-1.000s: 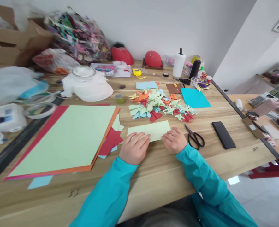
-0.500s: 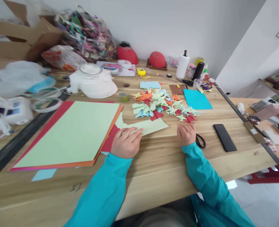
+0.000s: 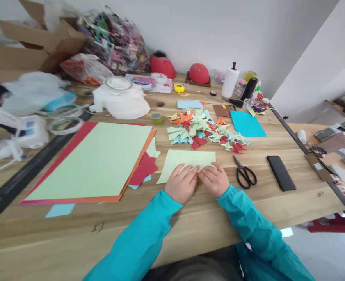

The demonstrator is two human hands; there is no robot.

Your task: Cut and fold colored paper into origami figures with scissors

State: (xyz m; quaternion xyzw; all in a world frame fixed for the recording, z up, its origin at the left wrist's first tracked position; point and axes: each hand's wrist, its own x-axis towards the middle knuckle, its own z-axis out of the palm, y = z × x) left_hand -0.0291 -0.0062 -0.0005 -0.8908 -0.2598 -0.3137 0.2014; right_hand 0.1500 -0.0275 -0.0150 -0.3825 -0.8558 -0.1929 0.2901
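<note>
A pale green sheet of paper [image 3: 190, 157] lies flat on the wooden table in front of me. My left hand [image 3: 182, 182] grips its near edge, fingers bent together over the paper. Close beside it, my right hand [image 3: 214, 179] grips the same edge, fingertips almost touching those of the left. Both thumbs are hidden under the hands. Just right of my right hand, black-handled scissors [image 3: 245, 173] rest with the tips pointing away. Beyond the sheet is a heap of folded paper shapes [image 3: 200, 125] in green, orange, red and blue.
Large stacked coloured sheets [image 3: 93, 164] lie to the left, with red paper pieces [image 3: 144, 168] by their edge. A phone [image 3: 280, 173] lies on the right. Further back are a turquoise sheet [image 3: 248, 123], a tape roll [image 3: 156, 118], a yellow tape measure [image 3: 179, 88] and a white roll [image 3: 230, 82].
My left hand has moved right, and the green sheet now lies straighter before me. My right hand has come left off the scissors onto the sheet's near edge.
</note>
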